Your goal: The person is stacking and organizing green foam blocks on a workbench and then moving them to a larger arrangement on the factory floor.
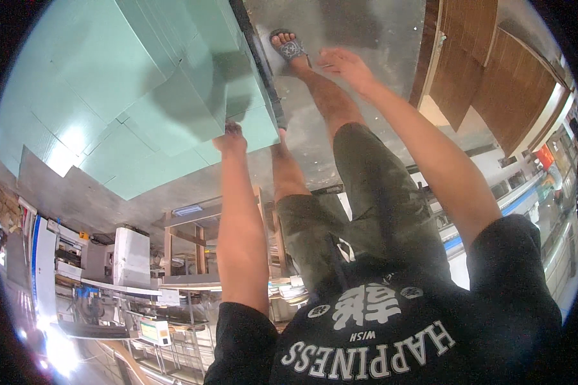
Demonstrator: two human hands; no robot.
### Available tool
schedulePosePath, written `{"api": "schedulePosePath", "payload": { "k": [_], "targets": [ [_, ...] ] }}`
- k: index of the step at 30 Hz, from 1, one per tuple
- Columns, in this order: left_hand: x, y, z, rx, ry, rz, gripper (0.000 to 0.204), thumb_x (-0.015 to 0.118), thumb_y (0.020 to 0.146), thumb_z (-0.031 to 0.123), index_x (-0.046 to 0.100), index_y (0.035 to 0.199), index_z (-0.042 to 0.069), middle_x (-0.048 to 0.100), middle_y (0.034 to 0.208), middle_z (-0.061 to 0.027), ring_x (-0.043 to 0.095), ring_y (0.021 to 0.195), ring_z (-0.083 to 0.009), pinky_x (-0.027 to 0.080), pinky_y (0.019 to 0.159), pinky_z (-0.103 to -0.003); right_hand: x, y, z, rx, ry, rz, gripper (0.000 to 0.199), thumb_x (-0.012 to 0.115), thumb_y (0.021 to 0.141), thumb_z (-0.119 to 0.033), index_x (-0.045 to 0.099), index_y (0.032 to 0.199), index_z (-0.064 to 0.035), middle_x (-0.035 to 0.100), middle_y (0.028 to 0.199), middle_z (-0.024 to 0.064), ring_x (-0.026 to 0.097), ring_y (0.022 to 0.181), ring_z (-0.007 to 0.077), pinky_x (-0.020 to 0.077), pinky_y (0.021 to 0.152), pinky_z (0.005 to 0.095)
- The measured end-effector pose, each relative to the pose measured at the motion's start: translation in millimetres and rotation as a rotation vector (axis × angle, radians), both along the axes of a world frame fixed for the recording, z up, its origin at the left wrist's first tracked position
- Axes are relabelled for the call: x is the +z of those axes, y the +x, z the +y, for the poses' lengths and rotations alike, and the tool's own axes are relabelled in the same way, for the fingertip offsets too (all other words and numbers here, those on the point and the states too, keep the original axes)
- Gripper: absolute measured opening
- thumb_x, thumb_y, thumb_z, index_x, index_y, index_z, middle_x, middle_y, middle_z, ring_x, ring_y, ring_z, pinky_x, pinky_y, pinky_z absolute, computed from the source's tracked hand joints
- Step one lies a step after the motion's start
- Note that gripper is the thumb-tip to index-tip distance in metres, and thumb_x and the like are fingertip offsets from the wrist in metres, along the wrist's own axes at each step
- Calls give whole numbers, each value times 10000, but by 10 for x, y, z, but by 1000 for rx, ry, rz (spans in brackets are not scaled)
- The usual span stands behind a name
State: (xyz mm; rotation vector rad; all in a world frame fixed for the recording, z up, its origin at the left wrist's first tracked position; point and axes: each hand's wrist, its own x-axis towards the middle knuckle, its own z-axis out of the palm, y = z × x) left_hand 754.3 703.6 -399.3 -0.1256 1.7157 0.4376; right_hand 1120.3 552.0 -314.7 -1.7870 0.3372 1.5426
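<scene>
My left hand is at the near corner of a pale green panel, its fingers curled around the edge. The panel lies over other pale green panels spread on the left, and its shadow falls across them. My right hand is out over the grey floor, beside my sandalled foot. Its fingers are a little bent and apart, and I see nothing in them.
A dark strip runs along the green panels' right side. Brown wood-grain boards lean at the right. Behind stand a wooden frame, a white box-shaped unit and cluttered shelves. Grey concrete floor lies between the panels and boards.
</scene>
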Motion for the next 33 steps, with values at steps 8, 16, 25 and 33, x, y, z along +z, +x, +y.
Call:
{"api": "schedulePosePath", "payload": {
  "k": [8, 16, 25, 33],
  "targets": [
    [1220, -263, -718, -1005, 76, 91, 221, 551, 1000, 221, 629, 861, 69, 521, 717, -12, 510, 654, -135, 442, 627, -298, -70, 54, -765, 178, 5, -116, 376, 562, 1018, -297, 672, 1246, -19, 719, 1135, 58, 655, 1044, 162, 505, 939, 323],
    [1815, 323, -1042, -632, 181, -100, 252, 554, 1037, 253, 633, 1099, 22, 614, 905, -42, 624, 780, -156, 540, 714, -327, 681, 238, -1847, 480, -192, -248, 380, 644, 999, -412, 685, 1126, -56, 708, 981, 25, 629, 881, 157, 511, 821, 334],
    [2444, -779, -2181, -148, 533, -11, 229, 585, 1038, 238, 672, 1122, 44, 659, 890, -14, 590, 730, -92, 507, 657, -269, 1361, 167, -1328, 824, 56, -326, 321, 611, 1033, -310, 672, 1179, -31, 666, 937, 21, 615, 827, 137, 514, 729, 298],
    [3382, -3004, -4270, 482, 676, 442, 234, 537, 1069, 225, 644, 1102, 21, 624, 873, -32, 609, 758, -118, 522, 737, -289, 1455, -1225, -83, 1279, 253, -282, 298, 665, 1004, -318, 687, 1140, -55, 694, 929, 34, 639, 760, 142, 538, 643, 311]
  ]
}}
